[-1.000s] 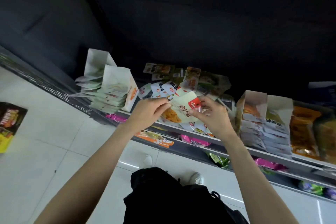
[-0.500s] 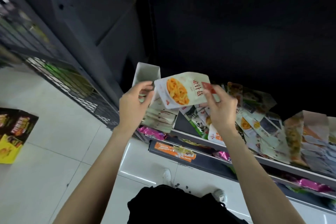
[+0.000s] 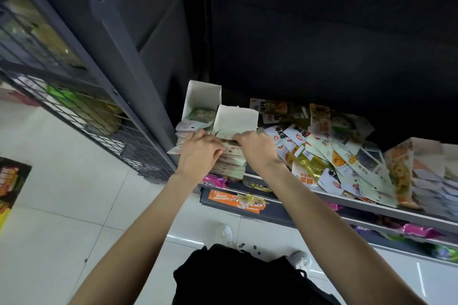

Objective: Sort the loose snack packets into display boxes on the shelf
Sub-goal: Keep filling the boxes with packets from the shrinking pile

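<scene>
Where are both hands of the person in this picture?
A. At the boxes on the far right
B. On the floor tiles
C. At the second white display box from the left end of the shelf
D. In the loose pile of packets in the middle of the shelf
C: the left hand and the right hand meet at the front of the second white display box, on the packets stacked in it.

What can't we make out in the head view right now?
- Packet being placed: both hands, left hand and right hand, cover it at the second display box; the grip on it is unreadable.
- Box stack's lower layers: hidden behind the wrists.
- Right display box: cut off by the frame edge.
- Loose packets: print blurred, too small to read.
- Shelf back: lost in darkness.
</scene>
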Available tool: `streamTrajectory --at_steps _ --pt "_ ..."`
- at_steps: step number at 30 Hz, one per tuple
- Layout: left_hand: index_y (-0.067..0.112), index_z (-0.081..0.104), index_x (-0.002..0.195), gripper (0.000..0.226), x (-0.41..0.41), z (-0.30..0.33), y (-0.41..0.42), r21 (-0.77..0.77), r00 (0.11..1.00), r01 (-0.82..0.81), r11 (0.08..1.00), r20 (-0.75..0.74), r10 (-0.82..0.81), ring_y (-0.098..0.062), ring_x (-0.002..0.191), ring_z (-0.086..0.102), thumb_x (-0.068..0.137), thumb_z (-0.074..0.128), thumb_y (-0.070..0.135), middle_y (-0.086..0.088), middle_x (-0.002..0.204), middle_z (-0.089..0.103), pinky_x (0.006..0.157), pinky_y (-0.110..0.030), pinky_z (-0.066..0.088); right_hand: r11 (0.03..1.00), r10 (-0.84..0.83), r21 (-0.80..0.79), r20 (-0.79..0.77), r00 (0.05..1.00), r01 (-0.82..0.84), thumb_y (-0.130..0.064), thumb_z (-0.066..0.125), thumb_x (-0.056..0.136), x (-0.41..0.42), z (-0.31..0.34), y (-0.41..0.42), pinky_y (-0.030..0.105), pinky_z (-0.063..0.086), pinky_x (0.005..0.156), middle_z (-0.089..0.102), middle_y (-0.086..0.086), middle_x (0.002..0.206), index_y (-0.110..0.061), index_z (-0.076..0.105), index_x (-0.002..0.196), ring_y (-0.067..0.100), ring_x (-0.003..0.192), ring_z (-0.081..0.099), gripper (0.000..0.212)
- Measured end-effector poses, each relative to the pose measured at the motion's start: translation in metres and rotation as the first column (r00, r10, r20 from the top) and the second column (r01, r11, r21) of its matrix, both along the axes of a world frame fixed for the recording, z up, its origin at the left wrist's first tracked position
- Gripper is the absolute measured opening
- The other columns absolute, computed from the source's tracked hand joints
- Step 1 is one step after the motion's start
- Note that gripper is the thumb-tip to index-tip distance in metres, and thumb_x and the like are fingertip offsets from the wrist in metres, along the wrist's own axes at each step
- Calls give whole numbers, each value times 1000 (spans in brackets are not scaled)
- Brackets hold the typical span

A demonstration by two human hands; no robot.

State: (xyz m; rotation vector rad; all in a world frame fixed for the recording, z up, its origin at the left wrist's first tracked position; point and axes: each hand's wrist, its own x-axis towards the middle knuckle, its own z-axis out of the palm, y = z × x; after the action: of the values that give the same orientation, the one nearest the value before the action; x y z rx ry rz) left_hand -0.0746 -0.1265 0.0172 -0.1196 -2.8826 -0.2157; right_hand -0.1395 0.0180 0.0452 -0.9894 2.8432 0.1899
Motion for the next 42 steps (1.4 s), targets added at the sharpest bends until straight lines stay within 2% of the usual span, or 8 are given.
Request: streamTrajectory --at_steps 4,8,12,20,26,37,39,42 --pt "29 75 76 10 4 -10 -2 1 999 -32 999 -15 32 -18 75 58 69 82 26 11 73 71 69 -31 43 999 34 -8 -20 999 -34 0 44 92 1 -12 0 31 46 63 66 4 102 -15 53 121 24 94 63 34" --pt "22 70 78 9 12 -4 13 101 990 -32 994 -137 45 -17 74 60 78 73 31 8 75 70 68 -31 44 902 -28 -428 72 997 56 -27 43 100 12 -12 38 37 53 77 64 3 120 -20 52 132 22 110 58 34" --pt "15 59 75 20 18 10 61 332 969 78 940 -247 6 -12 66 54 88 54 30 6 69 61 63 -27 43 739 -239 -622 114 964 257 -15 53 95 28 -33 117 32 55 60 71 9 101 -14 66 114 25 78 68 23" --pt "17 58 110 24 -16 -27 170 561 959 -41 827 256 -125 -11 93 60 89 58 28 6 99 65 75 -27 51 614 -613 -478 213 761 628 -4 59 87 34 -73 254 36 54 66 70 14 101 -9 68 110 31 85 66 25" --pt "10 51 127 41 -65 -46 231 617 841 -369 695 541 -33 -13 103 61 93 56 32 0 120 63 81 -18 43 757 -561 -209 278 780 619 -23 53 94 3 -89 284 49 28 112 25 8 154 -21 33 145 31 141 21 56" --pt "8 59 113 30 -116 -82 260 672 727 -685 280 651 217 -19 74 67 88 65 24 -5 84 70 73 -31 57 887 -435 56 435 788 459 -41 39 98 -11 -99 296 52 21 112 -2 -6 159 -43 14 147 36 143 2 55" --pt "8 61 106 20 -116 -82 259 662 741 -669 340 631 230 -12 61 62 89 63 17 -3 78 69 55 -18 52 891 -431 70 443 786 449 -40 37 99 -14 -96 297 52 24 112 -3 -6 159 -43 13 147 35 143 2 54" --pt "10 62 103 17 -103 -78 249 624 795 -594 508 554 247 -16 75 67 88 63 19 -2 89 71 71 -26 55 894 -432 94 441 787 439 -40 35 100 -14 -92 298 51 30 108 -3 -5 159 -44 12 147 35 143 4 52"
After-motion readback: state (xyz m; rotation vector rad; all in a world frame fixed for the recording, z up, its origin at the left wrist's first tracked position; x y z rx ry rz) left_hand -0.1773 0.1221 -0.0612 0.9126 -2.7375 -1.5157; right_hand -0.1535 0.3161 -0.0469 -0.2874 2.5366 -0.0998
